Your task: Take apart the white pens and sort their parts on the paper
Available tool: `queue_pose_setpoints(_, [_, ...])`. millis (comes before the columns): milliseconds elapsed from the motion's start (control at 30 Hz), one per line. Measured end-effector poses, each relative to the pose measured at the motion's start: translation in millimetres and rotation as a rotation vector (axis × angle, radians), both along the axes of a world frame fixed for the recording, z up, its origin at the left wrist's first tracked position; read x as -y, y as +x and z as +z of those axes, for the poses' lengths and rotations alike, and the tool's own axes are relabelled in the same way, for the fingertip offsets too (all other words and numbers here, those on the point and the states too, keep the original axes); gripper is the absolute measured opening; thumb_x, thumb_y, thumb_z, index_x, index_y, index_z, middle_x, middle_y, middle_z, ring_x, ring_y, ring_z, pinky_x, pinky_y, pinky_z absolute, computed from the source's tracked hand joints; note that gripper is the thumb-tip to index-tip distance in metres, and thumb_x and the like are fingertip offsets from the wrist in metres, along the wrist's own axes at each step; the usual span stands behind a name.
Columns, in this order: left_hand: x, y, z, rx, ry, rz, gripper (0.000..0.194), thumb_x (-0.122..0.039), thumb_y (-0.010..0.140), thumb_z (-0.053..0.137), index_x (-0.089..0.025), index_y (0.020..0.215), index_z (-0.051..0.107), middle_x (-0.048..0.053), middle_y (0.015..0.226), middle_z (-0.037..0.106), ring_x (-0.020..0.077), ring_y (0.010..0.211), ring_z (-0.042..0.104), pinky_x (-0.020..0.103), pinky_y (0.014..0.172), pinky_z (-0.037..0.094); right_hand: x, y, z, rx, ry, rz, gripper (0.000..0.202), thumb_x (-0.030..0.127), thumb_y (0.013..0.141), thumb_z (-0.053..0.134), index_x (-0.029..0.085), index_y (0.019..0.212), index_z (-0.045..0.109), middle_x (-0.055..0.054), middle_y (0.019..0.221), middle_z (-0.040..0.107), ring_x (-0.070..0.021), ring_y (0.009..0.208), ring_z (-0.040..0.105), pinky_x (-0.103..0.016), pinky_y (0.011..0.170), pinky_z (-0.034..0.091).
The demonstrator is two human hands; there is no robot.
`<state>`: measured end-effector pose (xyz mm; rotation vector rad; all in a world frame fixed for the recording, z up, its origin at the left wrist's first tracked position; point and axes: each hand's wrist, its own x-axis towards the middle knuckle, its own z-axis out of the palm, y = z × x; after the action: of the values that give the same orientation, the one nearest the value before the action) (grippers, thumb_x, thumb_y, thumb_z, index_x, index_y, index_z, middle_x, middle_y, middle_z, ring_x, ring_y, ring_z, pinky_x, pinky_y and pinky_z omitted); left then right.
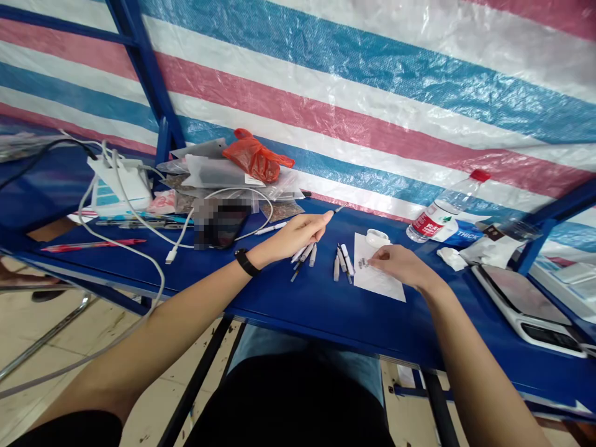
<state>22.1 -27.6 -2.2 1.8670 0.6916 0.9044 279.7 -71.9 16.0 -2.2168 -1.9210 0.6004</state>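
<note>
My left hand [305, 234], with a black band at its wrist, is closed in a pinch. From its fingertips a slim pen-like stick [340, 208] with a grey, pointed end sticks out to the right. My right hand [395, 262] is closed over a white sheet of paper [382, 289], fingertips down at small dark bits [364, 263] on it. What those fingers pinch, if anything, is too small to name. A white ring-shaped roll or dish [377, 238] sits at the sheet's top. Pale pen-like parts [344, 261] lie left of the paper, with several more [305, 257] below my left hand.
A red-capped bottle [435, 214] and a digital scale [526, 304] stand at the right. Plastic bags [209, 167], an orange bag [256, 155], a dark phone-like device [226, 225] and white cables [161, 273] crowd the left. A striped sheet [326, 105] hangs behind the blue table [298, 310].
</note>
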Motion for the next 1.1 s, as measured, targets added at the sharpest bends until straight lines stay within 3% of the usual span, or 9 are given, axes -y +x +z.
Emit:
queue_pose_setpoints(267, [0, 1, -1.7, 0.013, 0.01, 0.023, 0.058, -0.064, 0.102, 0.036, -0.021, 0.064, 0.042, -0.005, 0.056, 0.038, 0.0098, 0.049, 0.034, 0.027, 0.054, 0.031, -1, -4, 1.2, -0.042, 0.0, 0.013, 0.013, 0.025, 0.079, 0.064, 0.018, 0.07, 0.071, -0.008, 0.086, 0.077, -0.0246, 0.081, 0.07, -0.029, 0.065, 0.046])
queue_pose_setpoints(400, [-1, 1, -2.2, -0.004, 0.019, 0.035, 0.058, -0.063, 0.103, 0.036, -0.021, 0.064, 0.041, -0.004, 0.056, 0.038, 0.0105, 0.05, 0.035, 0.027, 0.054, 0.032, -4, -4, 0.7, -0.076, -0.026, 0.04, 0.012, 0.019, 0.074, 0.061, 0.018, 0.064, 0.068, -0.007, 0.079, 0.075, -0.0226, 0.077, 0.069, -0.028, 0.063, 0.046])
queue_pose_setpoints(700, [2, 0, -0.8, -0.036, 0.026, 0.025, 0.057, -0.06, 0.104, 0.037, -0.021, 0.063, 0.04, -0.004, 0.057, 0.037, 0.0103, 0.05, 0.036, 0.027, 0.055, 0.032, -10, 4, -6.3, -0.267, -0.052, 0.063, 0.01, 0.023, 0.062, 0.066, 0.02, 0.07, 0.062, 0.0, 0.058, 0.064, -0.0186, 0.057, 0.061, -0.027, 0.055, 0.044])
queue_pose_setpoints(967, [2, 0, -0.3, -0.031, 0.028, 0.013, 0.056, -0.059, 0.104, 0.037, -0.021, 0.063, 0.04, -0.004, 0.057, 0.038, 0.01, 0.048, 0.037, 0.027, 0.053, 0.031, -2, 9, 5.3, -0.14, 0.089, 0.077, 0.02, 0.038, 0.076, 0.066, 0.019, 0.083, 0.07, -0.007, 0.085, 0.073, -0.0225, 0.075, 0.068, -0.03, 0.064, 0.048])
queue_pose_setpoints(1100, [1, 1, -3.0, -0.051, 0.027, 0.018, 0.056, -0.06, 0.103, 0.038, -0.021, 0.064, 0.041, -0.003, 0.059, 0.04, 0.0102, 0.049, 0.038, 0.027, 0.052, 0.031, -7, 0, 3.3, -0.09, 0.026, 0.153, 0.012, 0.029, 0.078, 0.064, 0.02, 0.074, 0.071, -0.005, 0.081, 0.074, -0.0212, 0.073, 0.068, -0.028, 0.065, 0.048])
